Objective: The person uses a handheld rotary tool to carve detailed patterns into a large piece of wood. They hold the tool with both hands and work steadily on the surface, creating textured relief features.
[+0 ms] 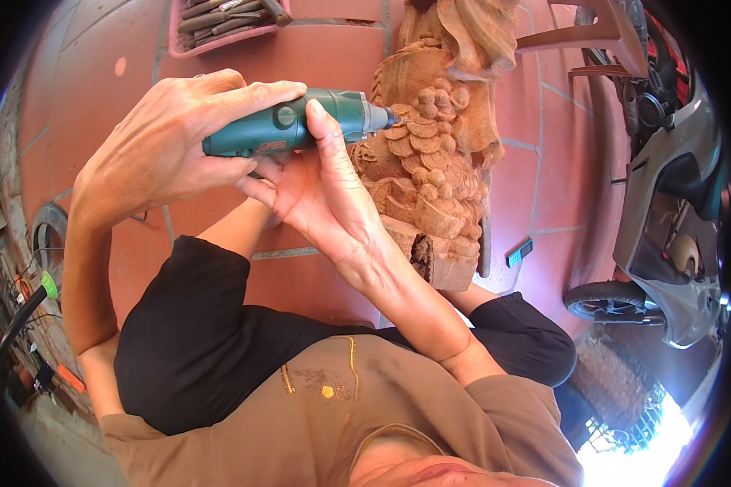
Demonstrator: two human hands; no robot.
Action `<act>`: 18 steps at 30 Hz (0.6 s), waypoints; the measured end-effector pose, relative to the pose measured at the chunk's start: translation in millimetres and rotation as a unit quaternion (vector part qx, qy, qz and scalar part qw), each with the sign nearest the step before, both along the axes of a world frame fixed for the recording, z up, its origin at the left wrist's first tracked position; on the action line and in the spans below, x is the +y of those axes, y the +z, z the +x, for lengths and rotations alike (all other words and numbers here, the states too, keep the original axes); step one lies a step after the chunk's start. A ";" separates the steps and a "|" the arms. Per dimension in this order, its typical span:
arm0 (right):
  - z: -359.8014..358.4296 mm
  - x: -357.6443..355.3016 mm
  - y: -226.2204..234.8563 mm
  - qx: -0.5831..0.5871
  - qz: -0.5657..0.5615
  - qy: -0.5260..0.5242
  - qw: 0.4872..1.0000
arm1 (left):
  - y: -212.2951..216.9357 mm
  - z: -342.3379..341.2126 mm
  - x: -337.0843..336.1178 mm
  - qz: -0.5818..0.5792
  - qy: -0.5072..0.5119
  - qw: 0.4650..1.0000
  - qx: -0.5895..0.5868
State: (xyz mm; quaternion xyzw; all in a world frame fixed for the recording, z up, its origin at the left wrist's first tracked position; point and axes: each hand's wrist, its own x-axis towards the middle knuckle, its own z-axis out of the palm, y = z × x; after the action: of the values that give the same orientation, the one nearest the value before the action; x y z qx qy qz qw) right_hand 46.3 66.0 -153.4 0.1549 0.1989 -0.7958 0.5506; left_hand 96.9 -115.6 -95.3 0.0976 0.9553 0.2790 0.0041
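Observation:
A green hand-held rotary tool point(300, 123) lies level in front of me, its tip touching a carved reddish wooden sculpture point(434, 154) full of round coin-like and scale shapes. My left hand point(166, 142) wraps over the tool's rear body from above. My right hand point(321, 191) cups the tool from below, thumb up against its front collar. The sculpture rests near my knees, which are in black trousers.
Red floor tiles point(317, 57) lie under everything. A pink tray of carving tools point(223, 20) sits at the top. A small blue-green object point(519, 253) lies on the tiles right of the sculpture. A grey scooter point(674, 243) stands at right. Cables and tools clutter the left edge.

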 end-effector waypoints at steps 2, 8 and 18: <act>1.1 -0.6 0.3 0.009 -0.004 0.001 1.000 | -1.8 -0.5 -2.0 0.007 -0.006 1.000 0.009; -2.5 2.7 -4.4 0.009 -0.017 -0.010 1.000 | -10.1 -6.1 -2.7 0.008 -0.020 0.999 0.046; -4.7 3.3 -12.4 0.011 -0.008 -0.029 0.999 | -18.8 -13.0 -8.3 0.054 -0.036 0.998 -0.021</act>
State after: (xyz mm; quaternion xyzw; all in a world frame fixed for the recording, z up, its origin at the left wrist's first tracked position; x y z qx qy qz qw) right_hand 41.6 69.3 -165.7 0.1468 0.1941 -0.8146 0.5265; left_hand 83.9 -123.9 -114.1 0.1259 0.9345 0.3318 0.0287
